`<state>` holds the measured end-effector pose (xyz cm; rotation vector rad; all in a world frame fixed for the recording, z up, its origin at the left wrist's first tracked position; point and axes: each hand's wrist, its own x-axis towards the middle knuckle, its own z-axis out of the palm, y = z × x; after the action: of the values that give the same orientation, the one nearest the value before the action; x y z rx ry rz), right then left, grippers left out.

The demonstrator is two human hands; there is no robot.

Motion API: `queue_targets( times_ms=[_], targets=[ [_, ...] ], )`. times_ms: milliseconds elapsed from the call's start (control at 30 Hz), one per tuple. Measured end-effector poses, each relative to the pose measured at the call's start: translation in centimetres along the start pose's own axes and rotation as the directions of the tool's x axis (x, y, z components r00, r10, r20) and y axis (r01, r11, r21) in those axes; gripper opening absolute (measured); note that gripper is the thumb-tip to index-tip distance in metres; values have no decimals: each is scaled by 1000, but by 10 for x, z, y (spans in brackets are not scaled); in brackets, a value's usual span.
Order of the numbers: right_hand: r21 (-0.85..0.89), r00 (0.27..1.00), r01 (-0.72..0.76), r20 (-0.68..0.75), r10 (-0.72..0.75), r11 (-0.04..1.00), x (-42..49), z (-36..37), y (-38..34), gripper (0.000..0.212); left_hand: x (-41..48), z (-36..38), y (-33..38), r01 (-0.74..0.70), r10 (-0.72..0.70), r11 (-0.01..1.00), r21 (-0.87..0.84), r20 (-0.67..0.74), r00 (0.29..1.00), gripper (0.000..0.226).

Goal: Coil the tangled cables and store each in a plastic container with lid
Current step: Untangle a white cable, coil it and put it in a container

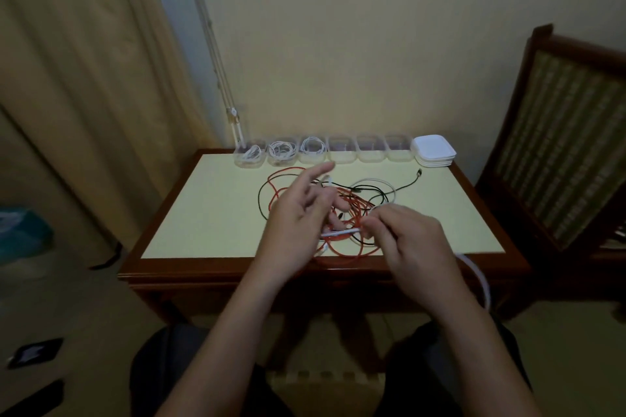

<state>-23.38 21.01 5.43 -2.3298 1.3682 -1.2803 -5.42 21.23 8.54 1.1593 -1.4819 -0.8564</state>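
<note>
now my left hand (298,213) hovers with fingers splayed, blurred; my right hand (406,240) pinches a white cable (340,232) running behind the left palm, grip there unclear.

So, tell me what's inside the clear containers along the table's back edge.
The three left containers each hold a coiled white cable. The three right containers look empty, though their cloudy walls blur the bottoms, so something small lying flat there could go unseen.

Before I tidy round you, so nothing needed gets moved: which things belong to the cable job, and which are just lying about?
Job: cable tangle, white cable pinched by the right hand, left hand, clear containers, lid stack.
Lying about: chair, curtain, teal object, dark items on the floor.
</note>
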Motion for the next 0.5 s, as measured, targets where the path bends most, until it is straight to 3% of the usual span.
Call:
queue_targets(
  times_ms=[67,133,200,267,333,500],
  targets=[
    [17,998,2,-64,0,1000,7,-6,-9,30,-6,4,3,73,-68,997,-30,133,989,36],
    [57,992,-26,-120,33,998,13,-11,-16,38,-11,10,9,220,-163,948,-231,240,957,33],
    [127,984,-56,-163,76,990,17,-12,-23,41,-13,13,17,383,-232,769,-511,335,913,33],
    [205,973,-104,-182,143,973,16,-11,-29,37,-12,10,22,446,-229,603,-661,393,891,37],
    [258,970,-130,-167,177,957,13,-11,-32,32,-11,7,25,464,-203,525,-714,425,882,44],
    [372,973,-116,-145,181,921,6,-12,-35,25,-16,5,26,473,-199,477,-741,433,879,44]
  ],
)
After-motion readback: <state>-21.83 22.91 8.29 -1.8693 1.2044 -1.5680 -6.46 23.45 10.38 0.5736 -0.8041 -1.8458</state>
